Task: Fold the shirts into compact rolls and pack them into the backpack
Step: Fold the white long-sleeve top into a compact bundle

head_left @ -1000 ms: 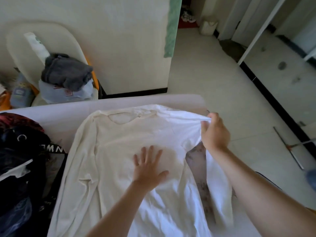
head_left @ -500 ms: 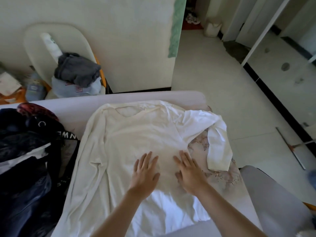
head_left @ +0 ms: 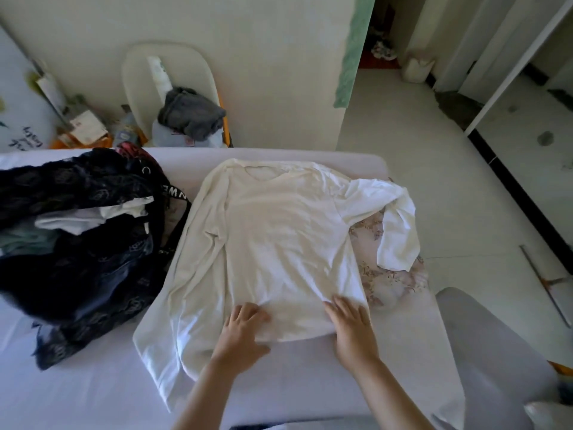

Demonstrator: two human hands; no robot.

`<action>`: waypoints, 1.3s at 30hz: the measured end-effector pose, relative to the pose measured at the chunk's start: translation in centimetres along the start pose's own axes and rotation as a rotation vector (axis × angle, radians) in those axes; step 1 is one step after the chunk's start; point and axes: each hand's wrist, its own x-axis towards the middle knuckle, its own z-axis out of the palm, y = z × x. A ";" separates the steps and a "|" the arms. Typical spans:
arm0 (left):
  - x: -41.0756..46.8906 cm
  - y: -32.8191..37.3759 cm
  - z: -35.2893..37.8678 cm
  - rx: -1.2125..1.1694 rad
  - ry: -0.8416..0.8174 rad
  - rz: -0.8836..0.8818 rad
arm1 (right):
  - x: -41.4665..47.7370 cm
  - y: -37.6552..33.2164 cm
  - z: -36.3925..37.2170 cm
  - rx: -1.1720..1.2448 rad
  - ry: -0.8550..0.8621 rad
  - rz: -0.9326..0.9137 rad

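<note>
- Evidently, the white shirt [head_left: 279, 243] lay face up and spread flat on the bed [head_left: 93, 383], collar at the far edge, hem nearest the person.
- One second before, the right hand [head_left: 350, 327] held the far sleeve [head_left: 393, 221] up by a pinch; that sleeve had since been let go and lay bent at the elbow on the right, its cuff end on the patterned cloth [head_left: 393, 274].
- Both hands had drawn down from the chest of the shirt to its hem.
- The left hand [head_left: 245, 330] rested on the hem, fingers curled and bunching a little fabric; whether it truly gripped the edge could not be told.
- The right hand lay flat on the hem's right part, fingers together and pressing; it held nothing.
- The near sleeve [head_left: 173, 305] lay straight along the shirt's left side.
- A dark bag [head_left: 77, 243], probably the backpack, sat open just left of the shirt, touching its sleeve, with pale cloth inside.
- Judgement: smoothing was finished and folding had barely begun; no fold or roll existed yet.
- Judgement: the loose right sleeve would need folding inward before a tidy roll from the hem.
</note>
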 end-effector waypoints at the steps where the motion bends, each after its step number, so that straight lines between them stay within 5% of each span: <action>1: -0.4 -0.3 0.3 -0.004 0.059 0.009 | -0.1 0.3 -0.1 -0.015 0.060 -0.005; 5: -0.6 -0.4 -1.1 0.000 0.202 -0.058 | 0.7 0.7 -2.8 0.057 0.145 0.046; 10: 2.3 2.0 -7.2 -0.086 0.060 -0.156 | 3.3 -0.1 -9.3 0.143 0.336 -0.043; 13: 5.9 3.2 -10.4 -0.012 0.235 -0.108 | 6.7 -0.1 -11.7 -0.014 0.430 -0.025; 17: 9.3 2.7 -11.1 -0.147 0.234 -0.087 | 9.1 -0.6 -11.8 -0.270 0.217 -0.020; 21: 7.0 0.5 -8.7 0.051 0.147 -0.099 | 9.5 -3.8 -8.4 -0.133 -0.040 -0.232; 27: 2.9 -2.8 -5.7 0.288 -0.052 0.029 | 11.8 -6.8 -3.5 -0.024 -0.228 -0.153; 31: 4.1 -3.9 -5.3 0.131 0.157 0.095 | 13.0 -6.1 -2.5 0.001 -0.200 -0.088; 36: 6.2 -4.0 -10.8 -0.223 0.518 -0.493 | 13.9 -4.5 -3.0 -0.099 -0.083 -0.137; 39: 7.1 -4.8 -12.9 0.004 0.582 -0.546 | 13.8 -2.9 -3.6 -0.142 -0.108 -0.117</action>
